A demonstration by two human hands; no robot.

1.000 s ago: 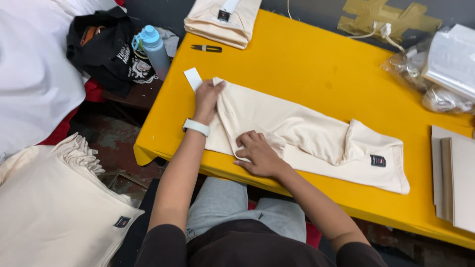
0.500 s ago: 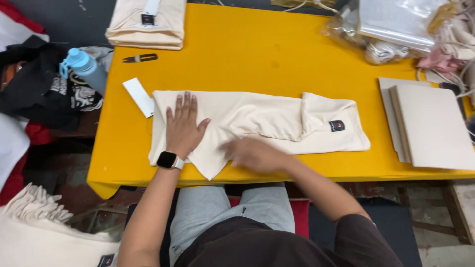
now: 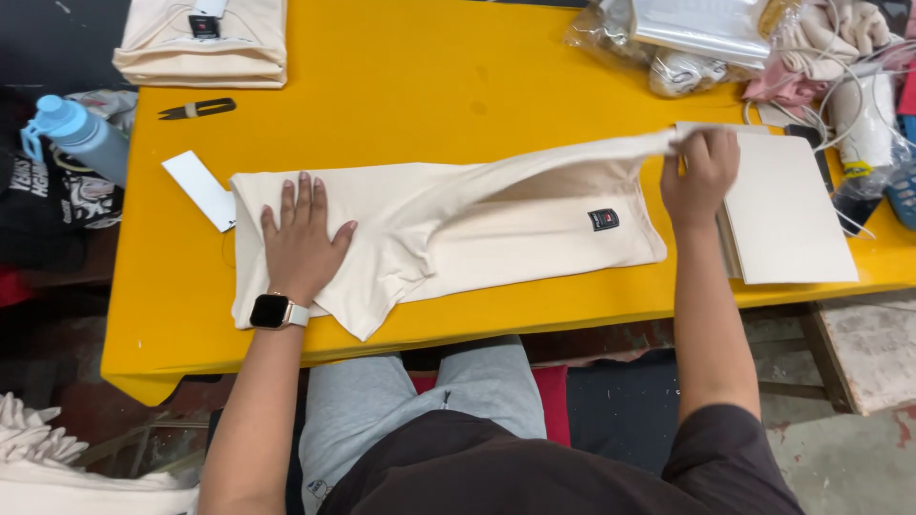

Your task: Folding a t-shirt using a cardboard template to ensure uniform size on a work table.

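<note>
— What lies on my yellow table (image 3: pixel 458 86), taken from its far left corner?

— A folded stack of cream garments (image 3: pixel 202 43) sits on that corner. Just in front of it I see black thread snips (image 3: pixel 196 109), and nearer still a white card (image 3: pixel 198 189). Off the table's left edge stands a blue water bottle (image 3: pixel 74 133) beside a black printed bag (image 3: pixel 43 205).

— And at the table's right end?

— Flat pale boards (image 3: pixel 792 215) rest on the near right part. Behind them, along the far right edge, I see clear plastic bags (image 3: pixel 668 33), a pink cloth (image 3: pixel 787 81) and white cords (image 3: pixel 859 105). Below the table's left corner lies a white fringed cloth (image 3: pixel 38 448).
</note>
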